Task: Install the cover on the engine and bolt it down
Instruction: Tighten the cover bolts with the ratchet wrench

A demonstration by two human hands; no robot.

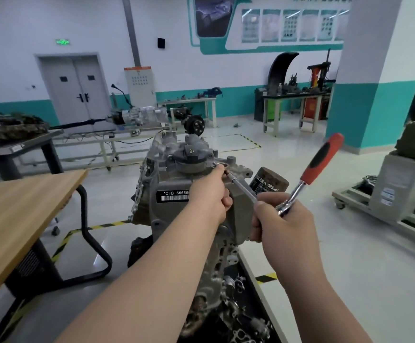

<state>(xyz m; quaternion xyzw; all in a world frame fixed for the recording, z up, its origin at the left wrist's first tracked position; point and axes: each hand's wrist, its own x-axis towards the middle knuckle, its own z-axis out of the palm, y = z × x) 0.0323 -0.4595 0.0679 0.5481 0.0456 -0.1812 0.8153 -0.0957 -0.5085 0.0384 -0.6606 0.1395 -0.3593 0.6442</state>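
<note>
Right hand (284, 226) is curled round the head of the ratchet (318, 167), whose red-and-black handle slants up toward 1 o'clock. Its extension bar (242, 187) runs the other way, toward 10 o'clock, and ends at a bolt lug on the cover (174, 181). Left hand (211, 196) pinches the bar's far tip at that lug. The grey cover sits at frame centre against the engine (216, 253). At 6 o'clock a black tray (257, 297) holds loose metal fittings (233, 284).

L hand (210, 194) pinch, R hand (284, 226) fist.
</note>
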